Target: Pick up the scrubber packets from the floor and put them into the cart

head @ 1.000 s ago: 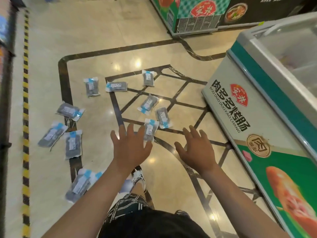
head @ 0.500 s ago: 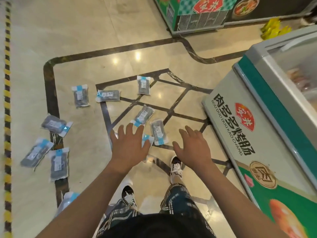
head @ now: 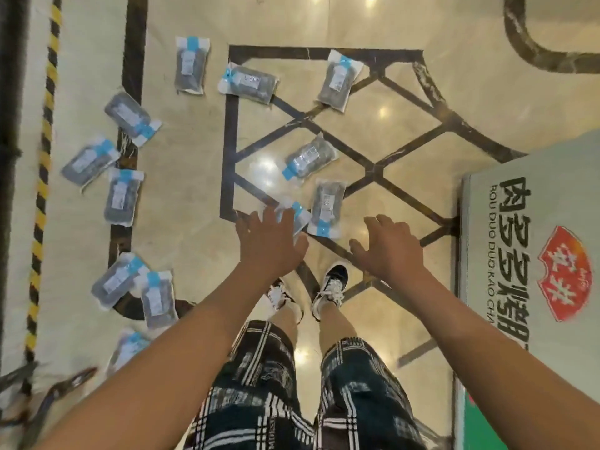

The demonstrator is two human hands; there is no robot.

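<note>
Several scrubber packets, clear bags with dark grey pads and blue-and-white tops, lie scattered on the marble floor. One packet (head: pixel 327 206) lies just beyond my hands, another (head: pixel 310 157) a little farther, and one (head: pixel 297 214) is partly hidden behind my left fingers. More lie on the left, such as a packet (head: pixel 121 196) and a pair of packets (head: pixel 156 298). My left hand (head: pixel 269 245) is held out, fingers spread, holding nothing. My right hand (head: pixel 388 246) is likewise open and empty. No cart is in view.
A chest freezer (head: pixel 532 254) with red and black lettering stands close on the right. A yellow-and-black hazard stripe (head: pixel 43 157) runs along the left edge. My feet in sneakers (head: pixel 329 287) stand just below my hands. Dark inlay lines cross the floor.
The view has tilted down and moved forward; the packets are now closer and larger. Both hands stay open and extended, now over the nearest packets.
</note>
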